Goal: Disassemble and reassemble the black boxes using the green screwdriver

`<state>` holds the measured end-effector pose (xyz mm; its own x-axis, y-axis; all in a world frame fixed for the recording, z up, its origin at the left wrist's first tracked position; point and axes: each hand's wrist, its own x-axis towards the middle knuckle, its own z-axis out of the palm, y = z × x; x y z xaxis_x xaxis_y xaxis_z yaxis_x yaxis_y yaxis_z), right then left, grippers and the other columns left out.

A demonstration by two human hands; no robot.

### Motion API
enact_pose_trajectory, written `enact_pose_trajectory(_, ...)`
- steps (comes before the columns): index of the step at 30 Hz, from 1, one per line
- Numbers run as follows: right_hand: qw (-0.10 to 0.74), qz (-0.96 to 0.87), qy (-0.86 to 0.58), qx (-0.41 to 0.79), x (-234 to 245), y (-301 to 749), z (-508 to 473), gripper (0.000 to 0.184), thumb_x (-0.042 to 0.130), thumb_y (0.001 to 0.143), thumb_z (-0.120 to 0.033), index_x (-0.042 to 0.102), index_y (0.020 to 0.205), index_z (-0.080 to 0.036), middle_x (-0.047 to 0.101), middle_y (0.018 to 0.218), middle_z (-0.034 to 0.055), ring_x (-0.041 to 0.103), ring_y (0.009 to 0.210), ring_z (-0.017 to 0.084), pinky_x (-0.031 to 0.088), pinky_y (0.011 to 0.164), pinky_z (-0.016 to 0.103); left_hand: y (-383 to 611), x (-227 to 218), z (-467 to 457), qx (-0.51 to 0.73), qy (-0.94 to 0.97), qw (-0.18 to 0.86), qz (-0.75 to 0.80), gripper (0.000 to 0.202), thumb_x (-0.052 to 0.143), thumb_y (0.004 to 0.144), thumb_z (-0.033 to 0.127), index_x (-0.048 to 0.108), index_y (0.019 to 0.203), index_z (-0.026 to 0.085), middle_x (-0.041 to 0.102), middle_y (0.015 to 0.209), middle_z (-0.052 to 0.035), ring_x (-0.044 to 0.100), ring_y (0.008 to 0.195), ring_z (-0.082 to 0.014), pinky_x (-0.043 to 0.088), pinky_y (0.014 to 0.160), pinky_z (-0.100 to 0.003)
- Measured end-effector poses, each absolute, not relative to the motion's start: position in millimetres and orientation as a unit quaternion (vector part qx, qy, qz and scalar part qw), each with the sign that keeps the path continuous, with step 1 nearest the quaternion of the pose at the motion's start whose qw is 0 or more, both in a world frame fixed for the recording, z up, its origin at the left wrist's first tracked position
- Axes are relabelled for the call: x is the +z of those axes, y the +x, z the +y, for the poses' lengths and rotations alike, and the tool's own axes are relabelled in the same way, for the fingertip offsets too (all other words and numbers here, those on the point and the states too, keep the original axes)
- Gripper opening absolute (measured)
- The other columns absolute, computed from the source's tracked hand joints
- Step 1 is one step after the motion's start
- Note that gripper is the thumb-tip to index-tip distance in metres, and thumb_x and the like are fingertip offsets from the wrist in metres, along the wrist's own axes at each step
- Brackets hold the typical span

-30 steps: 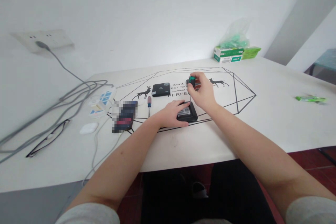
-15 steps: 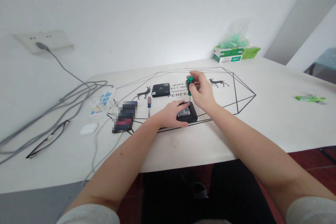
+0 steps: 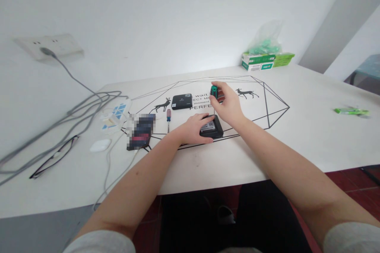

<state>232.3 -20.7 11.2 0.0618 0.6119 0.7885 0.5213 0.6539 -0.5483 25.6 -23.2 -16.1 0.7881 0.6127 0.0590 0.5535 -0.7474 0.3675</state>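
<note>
Flat on the table lies a small black box (image 3: 218,129) with a white label on its upper face. My left hand (image 3: 197,128) grips it from the left, fingers across the top and thumb along the near edge. In my right hand (image 3: 227,104) is a screwdriver (image 3: 214,91) with a green and black handle, held nearly upright by the fingertips. Its thin shaft reaches down to the far edge of the box, beside my left index finger. Whether the tip sits in a screw is too small to tell.
Behind my left hand lie another black box (image 3: 182,101) and a second screwdriver (image 3: 168,115). Left are a phone (image 3: 141,132), a white case (image 3: 101,145), glasses (image 3: 55,157), a power strip (image 3: 117,114) and grey cables (image 3: 68,116). Green boxes (image 3: 258,59) stand back right; a green packet (image 3: 350,111) lies right.
The fingers of my right hand have shifted round the screwdriver handle, and the handle has turned and tilted slightly left. My left hand and the box stay put.
</note>
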Motion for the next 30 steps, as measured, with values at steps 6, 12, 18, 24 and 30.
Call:
enact_pose_trajectory(6,0.611,-0.672,-0.415,0.047,14.4,233.6,-21.1,0.044,0.062,0.085,-0.025,0.063,0.129,-0.023,0.076,0.119,0.0099,0.070,0.087,0.022,0.064,0.073,0.040,25.5,-16.2,-23.7,0.081,0.929,0.167,0.319,0.100,0.077,0.083,0.066,0.042,0.166,0.022,0.035,0.172,-0.0192,0.033,0.158,-0.0434,0.027,0.130,-0.059)
enact_pose_trajectory(12,0.606,-0.676,-0.416,0.051,10.4,233.6,-19.3,0.043,0.061,0.084,-0.024,0.063,0.128,-0.024,0.077,0.116,0.0092,0.071,0.091,0.023,0.065,0.080,0.044,25.8,-15.2,-23.9,0.079,0.930,0.167,0.318,0.100,0.076,0.083,0.066,0.042,0.165,0.021,0.034,0.173,-0.0196,0.032,0.158,-0.0435,0.026,0.130,-0.059)
enact_pose_trajectory(18,0.604,-0.681,-0.401,0.104,11.2,233.1,-22.6,0.038,0.053,0.091,-0.022,0.062,0.127,-0.028,0.075,0.116,0.0067,0.073,0.097,0.023,0.065,0.083,0.045,25.4,-16.0,-24.0,0.086,0.928,0.172,0.318,0.098,0.078,0.083,0.065,0.042,0.166,0.025,0.035,0.173,-0.0169,0.032,0.158,-0.0441,0.027,0.129,-0.062)
enact_pose_trajectory(24,0.607,-0.689,-0.396,0.014,18.5,232.3,-26.9,0.026,0.071,0.089,-0.034,0.071,0.114,-0.024,0.066,0.103,0.0072,0.065,0.084,0.021,0.062,0.077,0.042,25.1,-15.7,-24.3,0.072,0.928,0.171,0.324,0.100,0.076,0.084,0.068,0.041,0.167,0.023,0.028,0.176,-0.0192,0.025,0.161,-0.0465,0.022,0.130,-0.065)
enact_pose_trajectory(30,0.616,-0.681,-0.389,0.066,14.0,234.2,-25.1,0.033,0.048,0.098,-0.026,0.066,0.125,-0.029,0.074,0.112,0.0064,0.070,0.098,0.023,0.062,0.092,0.047,25.4,-15.5,-24.1,0.072,0.931,0.161,0.318,0.099,0.076,0.085,0.067,0.040,0.167,0.024,0.031,0.175,-0.0193,0.029,0.160,-0.0451,0.024,0.130,-0.063)
